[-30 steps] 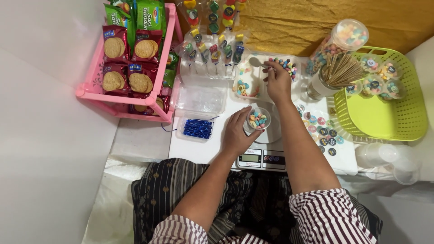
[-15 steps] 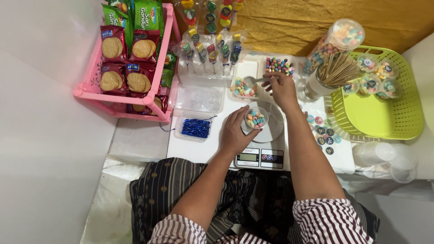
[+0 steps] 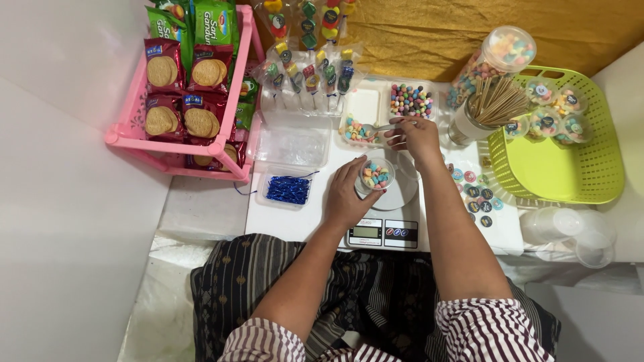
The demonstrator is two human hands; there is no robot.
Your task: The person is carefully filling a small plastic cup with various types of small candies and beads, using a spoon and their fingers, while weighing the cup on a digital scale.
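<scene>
At nine o'clock a pink rack [image 3: 231, 124] holds biscuit packets [image 3: 201, 121]. Toward the centre, the left hand [image 3: 349, 194] wraps around a small clear cup of coloured candies [image 3: 376, 174] on the white kitchen scale [image 3: 386, 221]. At twelve o'clock the right hand [image 3: 416, 137] pinches what looks like a metal spoon [image 3: 382, 127] over a candy tray [image 3: 359, 131]. At three o'clock sits a green basket [image 3: 557, 167].

At frame centre, the left hand [image 3: 349, 198] holds a candy cup [image 3: 377, 174] on the scale [image 3: 386, 228]; the right hand [image 3: 414, 137] holds a spoon [image 3: 376, 128].
</scene>
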